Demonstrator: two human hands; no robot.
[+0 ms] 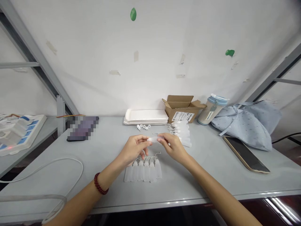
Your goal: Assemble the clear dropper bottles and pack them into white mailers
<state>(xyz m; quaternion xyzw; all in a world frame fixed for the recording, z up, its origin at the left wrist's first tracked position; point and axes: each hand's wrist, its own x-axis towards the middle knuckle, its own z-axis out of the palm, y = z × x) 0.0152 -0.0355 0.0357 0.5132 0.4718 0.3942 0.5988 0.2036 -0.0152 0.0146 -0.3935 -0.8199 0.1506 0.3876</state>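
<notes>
Fingers [145,144], L + R, pinch slim translucent plastic btl [154,139] approx. horiz.

Counted 1 left hand [135,147], 1 right hand [174,148], 1 held bottle [154,139], 6 bottles in near row [146,173], 1 cardboard box [173,111], 1 tumbler [210,110], 1 bag [246,124], 1 gold-edged phone [245,153], 2 green patches [133,14]

Row of 6 bottles [146,173] before stacked trays [147,116]
</notes>
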